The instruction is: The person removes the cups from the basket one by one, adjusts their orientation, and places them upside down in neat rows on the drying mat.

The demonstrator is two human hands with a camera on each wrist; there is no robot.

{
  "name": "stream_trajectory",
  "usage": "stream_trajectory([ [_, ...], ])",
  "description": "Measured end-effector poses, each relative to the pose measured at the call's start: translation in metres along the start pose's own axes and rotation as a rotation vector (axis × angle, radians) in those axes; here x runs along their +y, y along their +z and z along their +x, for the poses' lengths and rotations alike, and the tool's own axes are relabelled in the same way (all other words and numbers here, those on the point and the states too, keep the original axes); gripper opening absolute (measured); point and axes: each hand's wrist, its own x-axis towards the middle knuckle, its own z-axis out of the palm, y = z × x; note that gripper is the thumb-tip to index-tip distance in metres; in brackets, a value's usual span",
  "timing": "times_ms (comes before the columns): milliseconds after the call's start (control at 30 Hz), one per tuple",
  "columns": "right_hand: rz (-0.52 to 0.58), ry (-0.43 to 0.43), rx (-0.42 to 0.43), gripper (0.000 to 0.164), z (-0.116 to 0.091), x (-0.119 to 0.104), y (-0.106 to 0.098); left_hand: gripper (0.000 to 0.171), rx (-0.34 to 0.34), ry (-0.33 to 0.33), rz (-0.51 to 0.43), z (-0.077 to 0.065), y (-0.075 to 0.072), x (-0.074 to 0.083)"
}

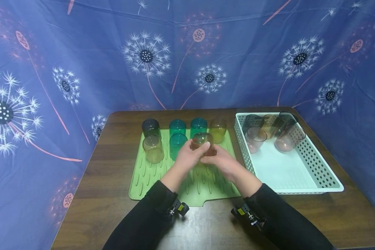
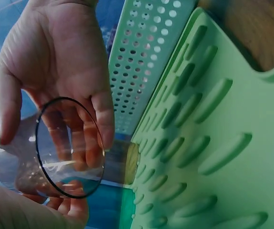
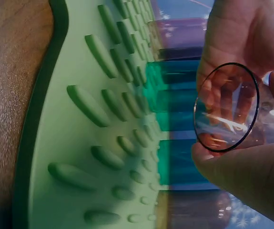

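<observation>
Both hands hold one pinkish clear drinking glass (image 1: 202, 138) over the front right of the green drying mat (image 1: 157, 187). Its base points up and its open rim faces the mat, with a gap below the rim in both wrist views. The left hand (image 1: 188, 155) grips it from the left, its thumb across the near side. From the right, the fingers of the right hand (image 1: 222, 161) curl round it. Beside the left hand a teal glass (image 1: 176, 144) stands upside down on the mat, and a yellowish glass (image 1: 218, 131) is just behind the held one.
More upturned glasses stand on the mat: two teal ones (image 1: 177, 127) at the back, a dark grey one (image 1: 151, 127) and a yellowish one (image 1: 153, 149) at left. A white perforated basket (image 1: 300, 177) on the right holds several glasses at its far end. Patterned cloth (image 1: 175, 86) hangs behind the table.
</observation>
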Motion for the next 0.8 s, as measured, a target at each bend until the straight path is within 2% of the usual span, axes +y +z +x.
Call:
stream_trajectory([
  [133, 0.026, -0.02, -0.013, 0.067, 0.012, 0.003, 0.003, 0.089, 0.023, 0.032, 0.042, 0.003, -0.001, -0.003],
  [233, 0.038, -0.042, -0.016, 0.075, 0.018, 0.007, 0.003, 0.084, 0.043, 0.079, 0.094, 0.005, 0.002, -0.005],
  [367, 0.013, -0.041, 0.037, 0.079, 0.023, 0.012, 0.003, 0.086, 0.09, 0.102, 0.211, 0.006, 0.008, -0.005],
  [500, -0.126, -0.015, 0.161, 0.076, 0.031, 0.018, 0.004, 0.088, 0.121, 0.099, 0.276, 0.007, 0.013, -0.008],
  [633, -0.277, -0.017, 0.262, 0.077, 0.039, 0.026, 0.007, 0.087, 0.131, 0.083, 0.288, 0.007, 0.016, -0.013],
  [800, -0.396, -0.028, 0.301, 0.078, 0.046, 0.036, 0.009, 0.088, 0.125, 0.074, 0.304, 0.007, 0.018, -0.018],
])
